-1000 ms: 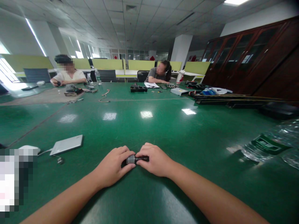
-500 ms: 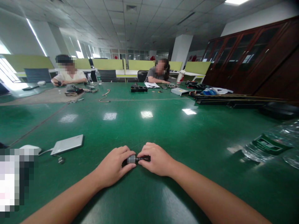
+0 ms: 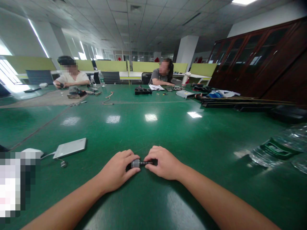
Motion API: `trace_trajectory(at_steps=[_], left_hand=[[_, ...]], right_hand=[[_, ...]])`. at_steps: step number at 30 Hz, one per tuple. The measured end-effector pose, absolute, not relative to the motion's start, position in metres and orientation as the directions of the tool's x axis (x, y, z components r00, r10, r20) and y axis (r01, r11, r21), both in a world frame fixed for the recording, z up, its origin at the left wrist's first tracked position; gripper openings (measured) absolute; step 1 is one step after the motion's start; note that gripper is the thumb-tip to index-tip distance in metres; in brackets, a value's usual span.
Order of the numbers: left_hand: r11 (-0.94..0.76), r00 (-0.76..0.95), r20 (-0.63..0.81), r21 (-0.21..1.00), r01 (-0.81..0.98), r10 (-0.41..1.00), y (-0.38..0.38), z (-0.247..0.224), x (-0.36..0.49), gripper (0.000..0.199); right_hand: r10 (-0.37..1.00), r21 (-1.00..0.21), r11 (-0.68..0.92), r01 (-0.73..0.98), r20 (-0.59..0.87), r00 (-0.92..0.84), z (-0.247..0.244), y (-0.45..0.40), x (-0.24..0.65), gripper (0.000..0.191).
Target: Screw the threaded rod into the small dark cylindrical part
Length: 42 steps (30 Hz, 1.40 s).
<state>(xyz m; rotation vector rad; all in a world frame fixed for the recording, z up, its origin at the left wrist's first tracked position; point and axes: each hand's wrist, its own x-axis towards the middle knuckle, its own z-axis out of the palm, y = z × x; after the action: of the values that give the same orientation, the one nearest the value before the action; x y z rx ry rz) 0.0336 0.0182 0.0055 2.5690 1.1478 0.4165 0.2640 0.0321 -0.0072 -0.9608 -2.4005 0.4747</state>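
On the green table in front of me lies a small motor (image 3: pixel 135 163) with a silver cylindrical body and a dark, ridged shaft sticking out to the right. My left hand (image 3: pixel 117 171) is closed around the body, thumb on the near side and fingers on the far side, hiding its left end. The thumb and forefinger of my right hand (image 3: pixel 166 164) pinch at the ridged shaft (image 3: pixel 145 163). Part of the shaft shows bare between the two hands.
A pale flat device (image 3: pixel 70 149) with a cable lies to the left. Clear bottles with green labels (image 3: pixel 275 148) lie at right. Across the table are a black tray (image 3: pixel 143 91), a loose cable (image 3: pixel 109 99), long dark bars (image 3: pixel 216 103) and two seated people.
My right thumb and fingertips have slid a little to the right along the shaft, baring more of it next to the body. My left hand keeps its hold.
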Motion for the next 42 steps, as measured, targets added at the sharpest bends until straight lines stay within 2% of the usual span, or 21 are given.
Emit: trace_trajectory(at_steps=[16, 20, 23, 28, 33, 42], left_hand=[[-0.626, 0.621, 0.164, 0.409, 0.664, 0.767, 0.018, 0.006, 0.033, 0.027], [-0.617, 0.616, 0.156, 0.418, 0.667, 0.772, 0.018, 0.006, 0.033, 0.027], [-0.616, 0.614, 0.156, 0.414, 0.67, 0.773, 0.018, 0.007, 0.033, 0.026], [-0.618, 0.61, 0.171, 0.412, 0.669, 0.774, 0.018, 0.006, 0.033, 0.027], [-0.655, 0.643, 0.185, 0.397, 0.643, 0.744, 0.017, 0.006, 0.034, 0.027], [-0.673, 0.661, 0.177, 0.363, 0.645, 0.729, 0.018, 0.004, 0.035, 0.027]], right_hand=[[0.743, -0.471, 0.655, 0.591, 0.259, -0.617, -0.003, 0.04, 0.282, 0.01], [0.809, -0.497, 0.573, 0.651, 0.218, -0.546, -0.002, 0.049, 0.297, 0.009], [0.808, -0.525, 0.568, 0.634, 0.209, -0.551, 0.0, 0.051, 0.3, 0.009], [0.759, -0.529, 0.623, 0.576, 0.229, -0.61, 0.001, 0.045, 0.29, 0.011], [0.763, -0.578, 0.613, 0.538, 0.258, -0.593, -0.003, 0.035, 0.266, 0.013], [0.729, -0.519, 0.667, 0.535, 0.308, -0.611, -0.009, 0.03, 0.252, 0.015]])
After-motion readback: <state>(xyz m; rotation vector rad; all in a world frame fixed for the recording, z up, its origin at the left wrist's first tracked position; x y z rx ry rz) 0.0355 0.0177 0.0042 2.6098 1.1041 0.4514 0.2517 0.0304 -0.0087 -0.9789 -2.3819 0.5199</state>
